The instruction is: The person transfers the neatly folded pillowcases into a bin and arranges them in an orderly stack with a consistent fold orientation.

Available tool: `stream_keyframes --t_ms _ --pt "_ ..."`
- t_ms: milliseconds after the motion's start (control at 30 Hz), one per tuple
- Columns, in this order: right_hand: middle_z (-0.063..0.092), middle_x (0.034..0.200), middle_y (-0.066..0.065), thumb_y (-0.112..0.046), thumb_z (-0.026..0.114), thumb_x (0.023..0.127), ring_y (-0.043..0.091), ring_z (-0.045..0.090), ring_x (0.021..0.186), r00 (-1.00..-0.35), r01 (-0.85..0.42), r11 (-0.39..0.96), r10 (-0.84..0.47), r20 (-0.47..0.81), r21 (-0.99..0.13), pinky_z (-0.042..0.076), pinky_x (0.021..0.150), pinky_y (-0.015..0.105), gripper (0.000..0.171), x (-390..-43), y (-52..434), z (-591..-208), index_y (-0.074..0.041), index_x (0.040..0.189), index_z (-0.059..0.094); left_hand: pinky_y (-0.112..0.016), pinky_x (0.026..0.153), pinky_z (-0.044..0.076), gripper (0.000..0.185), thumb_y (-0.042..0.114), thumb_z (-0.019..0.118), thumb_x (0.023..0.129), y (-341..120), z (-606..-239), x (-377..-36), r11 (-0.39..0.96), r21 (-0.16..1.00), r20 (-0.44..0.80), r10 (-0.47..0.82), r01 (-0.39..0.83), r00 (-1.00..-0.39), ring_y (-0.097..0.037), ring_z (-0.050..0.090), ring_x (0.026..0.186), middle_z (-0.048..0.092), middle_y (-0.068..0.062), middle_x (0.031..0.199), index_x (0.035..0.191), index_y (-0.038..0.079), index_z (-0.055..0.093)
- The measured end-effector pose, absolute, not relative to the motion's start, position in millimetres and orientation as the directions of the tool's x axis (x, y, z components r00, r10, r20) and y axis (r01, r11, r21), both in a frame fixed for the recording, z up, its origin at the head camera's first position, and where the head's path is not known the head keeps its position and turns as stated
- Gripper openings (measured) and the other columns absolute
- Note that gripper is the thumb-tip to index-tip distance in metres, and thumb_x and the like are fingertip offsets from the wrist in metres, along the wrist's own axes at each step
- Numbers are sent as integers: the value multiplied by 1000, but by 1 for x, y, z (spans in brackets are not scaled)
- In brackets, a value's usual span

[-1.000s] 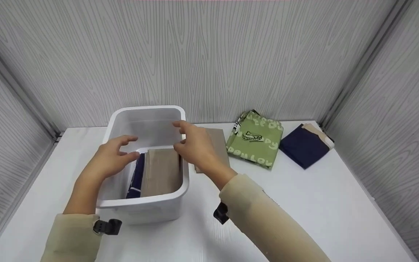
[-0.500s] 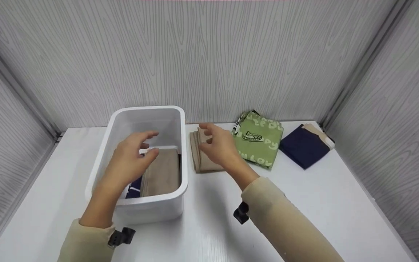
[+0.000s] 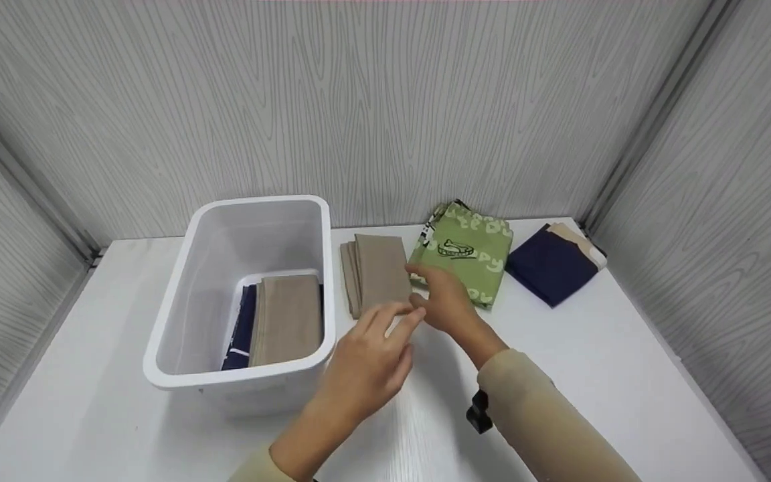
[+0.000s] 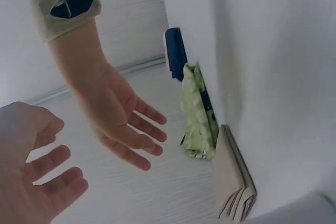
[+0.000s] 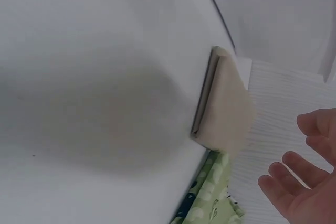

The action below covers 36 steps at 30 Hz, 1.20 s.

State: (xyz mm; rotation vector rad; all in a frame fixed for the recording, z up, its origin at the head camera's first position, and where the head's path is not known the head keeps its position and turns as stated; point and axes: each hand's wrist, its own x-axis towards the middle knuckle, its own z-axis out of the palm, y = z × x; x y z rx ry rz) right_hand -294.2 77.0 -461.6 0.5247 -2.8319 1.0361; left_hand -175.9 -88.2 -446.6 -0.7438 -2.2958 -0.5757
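Two open hands at the folded tan cloth

Both hands hover low over the white table (image 3: 593, 375), just in front of the folded tan cloth (image 3: 377, 271) that lies between the white bin (image 3: 178, 321) and the green printed cloth (image 3: 469, 258). The left hand (image 3: 369, 361) reaches forward from the near edge, its grip spread, fingers straight and pointing at the cloth's near end. The right hand (image 3: 442, 301) comes in from the right in a beige sleeve (image 3: 546, 422), grip relaxed and holding nothing, fingertips near the cloth's right edge; contact cannot be told. Inside the bin lies another tan cloth (image 3: 288, 318) beside a navy one (image 3: 243, 328). A navy folded cloth (image 3: 549, 271) sits at the far right.
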Motion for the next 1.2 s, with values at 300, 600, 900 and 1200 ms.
stream_keyframes --t_ms 300,600,900,1200 --pt "62 134 16 -4 69 85 35 56 126 -921 -386 782 -357 155 -489 44 106 49 48 -291 89 -507 -5 133 63 -46 90 55 42 12 71 87 -80 -521 -208 817 336 515 257 469 -818 -35 55 122 58 -15 132 129 9 65" --pt "39 155 21 -8 65 90 42 36 142 -906 -397 831 -422 24 -390 36 112 56 60 -290 81 -532 -8 148 48 -58 108 40 58 12 71 87 -76 -547 -230 872 410 325 133 266 -936 -57 35 136 36 -33 151 139 -4 52" --pt "31 159 21 -14 53 101 43 30 145 -851 -471 812 -521 -64 -344 30 116 57 52 -284 78 -549 -7 152 42 -56 108 41 54 15 68 92 -77 -557 -235 892 390 196 162 228 -967 -53 41 134 40 -38 145 137 -9 52" --pt "51 146 19 -12 63 95 38 45 137 -835 -532 799 -550 17 -280 33 114 57 44 -284 84 -544 -6 138 56 -52 107 43 53 15 67 93 -77 -551 -229 883 411 157 175 225 -972 -49 46 131 43 -35 143 139 -7 52"
